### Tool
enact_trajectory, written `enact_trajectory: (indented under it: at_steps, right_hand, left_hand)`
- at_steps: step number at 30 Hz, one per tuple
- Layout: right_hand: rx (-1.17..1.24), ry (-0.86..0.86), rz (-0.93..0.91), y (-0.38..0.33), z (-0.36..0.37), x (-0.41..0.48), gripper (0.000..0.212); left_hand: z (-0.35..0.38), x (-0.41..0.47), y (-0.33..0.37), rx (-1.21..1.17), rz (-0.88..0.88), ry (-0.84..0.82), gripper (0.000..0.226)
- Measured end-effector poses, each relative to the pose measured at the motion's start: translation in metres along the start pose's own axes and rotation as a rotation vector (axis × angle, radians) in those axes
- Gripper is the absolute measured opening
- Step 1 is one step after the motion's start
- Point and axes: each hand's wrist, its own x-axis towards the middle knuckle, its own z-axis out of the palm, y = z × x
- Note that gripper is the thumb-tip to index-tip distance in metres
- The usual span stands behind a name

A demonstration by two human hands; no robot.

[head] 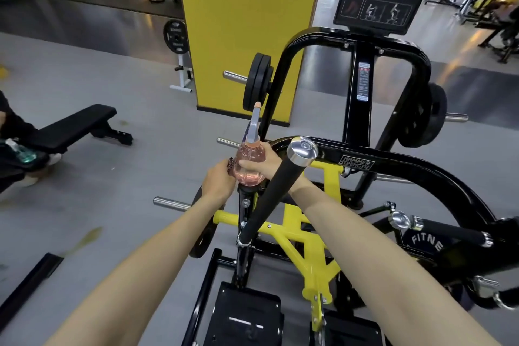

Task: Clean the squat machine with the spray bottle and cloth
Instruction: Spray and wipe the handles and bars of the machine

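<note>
Squat machine: black tubular steel squat machine (356, 162) with a yellow inner frame (309, 244); it stands directly under and beyond the grip and spreads away to its right.
Pillar: broad yellow square pillar (247, 22), upright on the grey floor, well beyond the grip and a little to its left.
Bench: black padded flat bench (75, 126), well apart from the grip, off to its left.
Handle: black padded handle bar with a polished chrome end cap (269, 196); it slants upward just right of the grip and crosses in front of the right wrist.
Plates: black round weight plates (257, 81) on a chrome peg, beyond the grip and just above the nozzle; another black plate (432, 118) sits far to the right.
Placard: black instruction placard lettered SQUAT TRAINER (376, 5), high beyond the grip, to its right.
Spray bottle: translucent pink round-bodied spray bottle with a grey trigger head and peach nozzle (250, 168); upright, held between both hands above the machine's black post, nozzle pointing away.
Right hand: right hand (265, 163) wrapped around the bottle's body from the right, thumb across the near face.
Left hand: left hand (220, 178) at the bottle's left side, fingers closed on the cloth.
Cloth: dark chequered cloth (230, 166); only an edge shows, between the left fingers and the bottle.
</note>
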Motion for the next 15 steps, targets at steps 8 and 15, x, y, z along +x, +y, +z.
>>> enact_trajectory:
  at_steps: [8, 15]
  right_hand:
    - [0.040, -0.085, 0.018, 0.065, -0.029, 0.049, 0.076]
    - [0.045, 0.134, 0.010, -0.044, -0.017, -0.097, 0.009]
  left_hand:
    - [0.001, -0.011, 0.006, -0.078, -0.035, 0.008, 0.018]
    - [0.001, -0.021, -0.011, -0.220, -0.169, 0.084, 0.049]
